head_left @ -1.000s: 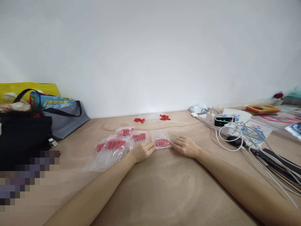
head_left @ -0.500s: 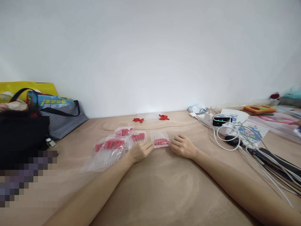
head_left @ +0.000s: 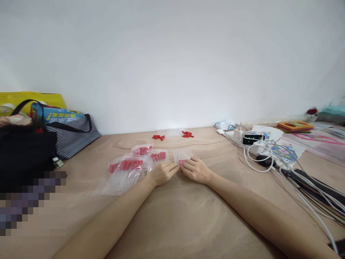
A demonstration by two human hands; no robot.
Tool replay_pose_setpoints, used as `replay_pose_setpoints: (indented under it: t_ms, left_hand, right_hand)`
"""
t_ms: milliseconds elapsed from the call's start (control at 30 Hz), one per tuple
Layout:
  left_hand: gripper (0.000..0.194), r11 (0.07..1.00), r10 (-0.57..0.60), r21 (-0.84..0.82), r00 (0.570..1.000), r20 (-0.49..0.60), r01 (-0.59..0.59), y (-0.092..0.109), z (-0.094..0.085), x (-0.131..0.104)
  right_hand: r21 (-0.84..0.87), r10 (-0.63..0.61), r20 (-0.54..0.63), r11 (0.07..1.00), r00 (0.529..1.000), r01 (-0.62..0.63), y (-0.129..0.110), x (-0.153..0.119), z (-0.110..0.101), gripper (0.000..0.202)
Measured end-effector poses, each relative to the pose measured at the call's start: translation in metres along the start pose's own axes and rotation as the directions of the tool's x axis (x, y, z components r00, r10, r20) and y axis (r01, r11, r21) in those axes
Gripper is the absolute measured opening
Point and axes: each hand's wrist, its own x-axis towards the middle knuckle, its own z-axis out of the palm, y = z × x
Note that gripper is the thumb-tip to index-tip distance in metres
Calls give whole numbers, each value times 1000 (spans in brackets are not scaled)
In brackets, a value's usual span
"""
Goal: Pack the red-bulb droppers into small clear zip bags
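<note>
A small clear zip bag (head_left: 181,154) lies on the table, holding thin clear sticks with red bulb ends, like droppers. My left hand (head_left: 163,173) is closed, its fingertips pinching the near left corner of this bag. Over the bag's near edge my right hand (head_left: 196,170) is closed as well, its fingertips beside the left ones and covering part of the red bulbs (head_left: 182,162). To the left, several similar filled bags (head_left: 129,176) overlap, and one filled bag (head_left: 159,156) lies just beyond my left hand.
Loose red bulbs (head_left: 158,137), clear sticks (head_left: 174,134) and more red bulbs (head_left: 188,134) lie near the wall. At right are a power strip with white cables (head_left: 252,147) and papers (head_left: 288,151). A striped bag (head_left: 72,138) and small bottle (head_left: 58,162) stand at left.
My right hand has slid left along the bag's near edge, from its right corner to beside my left fingertips. My left hand has barely moved.
</note>
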Motion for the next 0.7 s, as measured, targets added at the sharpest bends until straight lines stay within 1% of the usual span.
replay_pose_setpoints:
  t_ms: [200, 333, 433, 567, 700]
  left_hand:
    - [32, 999, -21, -47, 1000, 16, 21, 3, 1, 0]
    - [24, 997, -39, -67, 997, -60, 35, 5, -1, 2]
    - [22, 996, -43, -81, 993, -108, 35, 5, -2, 3]
    - [22, 992, -74, -112, 991, -110, 62, 5, -3, 2]
    - [20, 988, -97, -131, 991, -95, 84, 4, -3, 0]
  right_hand:
    - [1, -35, 2, 999, 999, 35, 1, 1, -2, 24]
    - [-19, 13, 21, 1000, 1000, -12, 5, -5, -8, 23]
    - [-25, 33, 25, 999, 999, -33, 9, -12, -14, 22]
    - [-15, 21, 42, 1000, 999, -21, 15, -23, -21, 21]
    - [-25, 83, 103, 996, 991, -80, 20, -32, -24, 23]
